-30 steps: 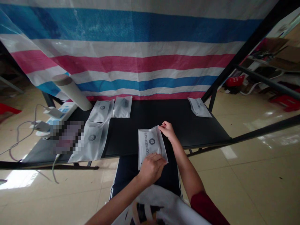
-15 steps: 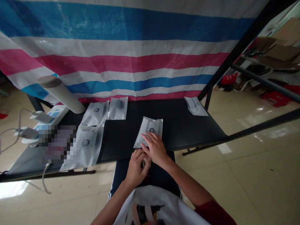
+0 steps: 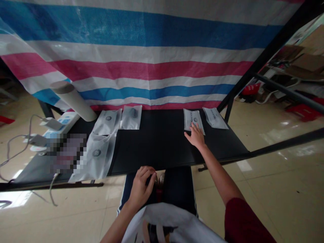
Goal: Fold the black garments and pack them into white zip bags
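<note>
My right hand (image 3: 195,136) reaches across the black table (image 3: 157,141) with its fingers flat on the near edge of a white printed pouch (image 3: 192,118) at the back right. A second white pouch (image 3: 214,117) lies just to the right of it. My left hand (image 3: 142,184) rests in my lap below the table's front edge, its fingers curled round a small object (image 3: 159,179) that I cannot make out. Several empty-looking white pouches (image 3: 105,135) lie on the left half of the table.
A cardboard tube (image 3: 73,101) leans at the back left beside a white power strip (image 3: 64,122) with plugs and cables. A striped tarp (image 3: 141,54) hangs behind the table. A black metal frame (image 3: 268,47) rises on the right. A white bag (image 3: 172,222) lies on my lap.
My right hand slid the printed pouch from the table's front middle to the back right, beside the other pouch. My left hand dropped off the pouch into my lap.
</note>
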### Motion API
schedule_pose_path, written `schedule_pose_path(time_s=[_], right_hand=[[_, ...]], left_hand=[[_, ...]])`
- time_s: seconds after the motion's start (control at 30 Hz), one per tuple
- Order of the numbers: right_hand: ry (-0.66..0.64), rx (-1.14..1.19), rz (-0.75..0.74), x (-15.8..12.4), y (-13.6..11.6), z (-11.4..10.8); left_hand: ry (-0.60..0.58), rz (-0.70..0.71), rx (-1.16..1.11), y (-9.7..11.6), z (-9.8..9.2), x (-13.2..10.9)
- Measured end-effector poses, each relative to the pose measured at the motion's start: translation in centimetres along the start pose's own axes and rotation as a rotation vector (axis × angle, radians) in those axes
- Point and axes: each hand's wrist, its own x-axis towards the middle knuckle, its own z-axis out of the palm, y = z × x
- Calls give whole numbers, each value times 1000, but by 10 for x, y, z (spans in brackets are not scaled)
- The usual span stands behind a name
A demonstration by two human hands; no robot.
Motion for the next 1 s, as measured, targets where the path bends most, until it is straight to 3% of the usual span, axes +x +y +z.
schedule_pose_path(time_s=[0.13,0.27,0.37,0.47,0.57,0.67,0.73,0.87,1.0], right_hand=[[-56,-32,137,23,39,5],[22,-24,186,23,51,18],[109,-21,211,19,50,25],[128,-16,241,13,45,23],[126,-2,268,2,36,17],[135,25,255,-19,23,13],[130,48,216,-37,13,13],[100,127,83,-72,-17,17],[148,308,-28,-86,-61,19]], left_hand=[[37,4,40,-2,-12,3],[133,9,130,-12,-51,14],[250,-27,284,-37,-97,30],[375,-149,500,-74,-139,45],[295,-276,660,-108,-160,51],[185,-354,720,-121,-154,46],[166,-393,752,-115,-138,40],[111,-260,703,-75,-89,41],[-20,-129,622,-28,-36,57]])
